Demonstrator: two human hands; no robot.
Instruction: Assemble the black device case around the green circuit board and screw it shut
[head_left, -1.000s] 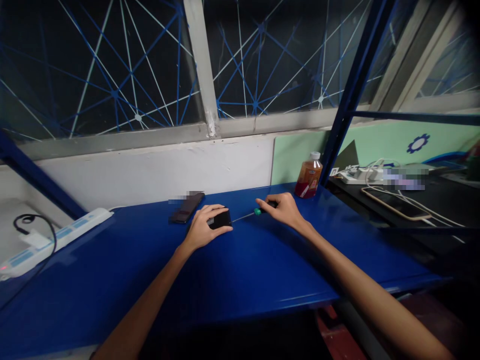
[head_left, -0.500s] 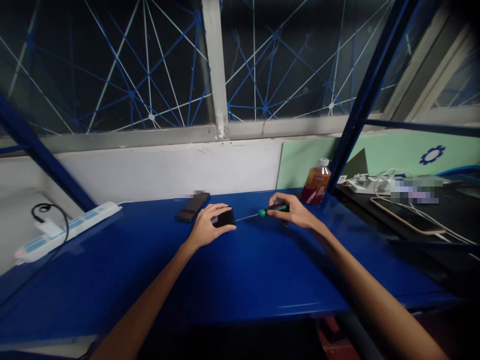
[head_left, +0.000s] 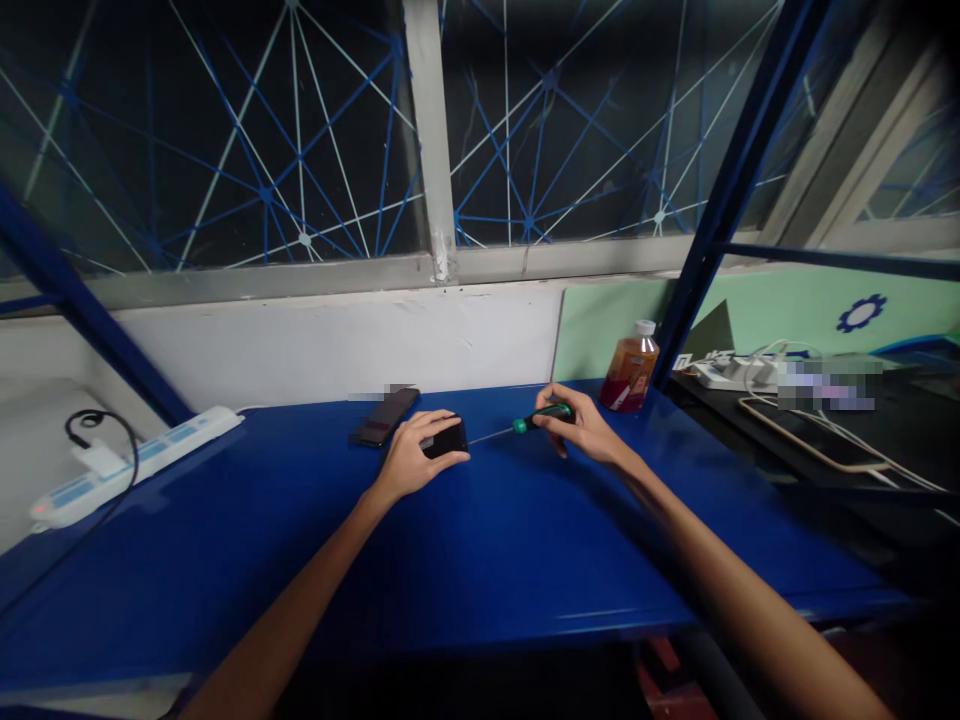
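My left hand (head_left: pixel 416 452) is closed round a small black box-like object (head_left: pixel 445 438), fingers over its top and thumb along its near side. Its exact kind I cannot make out, since the palm covers part of it. A screwdriver (head_left: pixel 531 422) with a black and green handle lies in the closed fingers of my right hand (head_left: pixel 574 420). The thin metal shaft points left, and its tip is at the right end of the black object. Whether the tip sits in it or just touches it, I cannot tell.
The blue table (head_left: pixel 480 560) lies under both hands. Behind my left hand is a black phone (head_left: pixel 386 416). A drink bottle (head_left: pixel 630 368) stands at the back right, and a white power strip (head_left: pixel 135 467) at the left. Farther right, a phone (head_left: pixel 814 433) lies among white cables.
The screwdriver handle and my right hand have shifted very slightly left, with the fingers set a little differently on the handle. My left hand keeps its hold on the black object.
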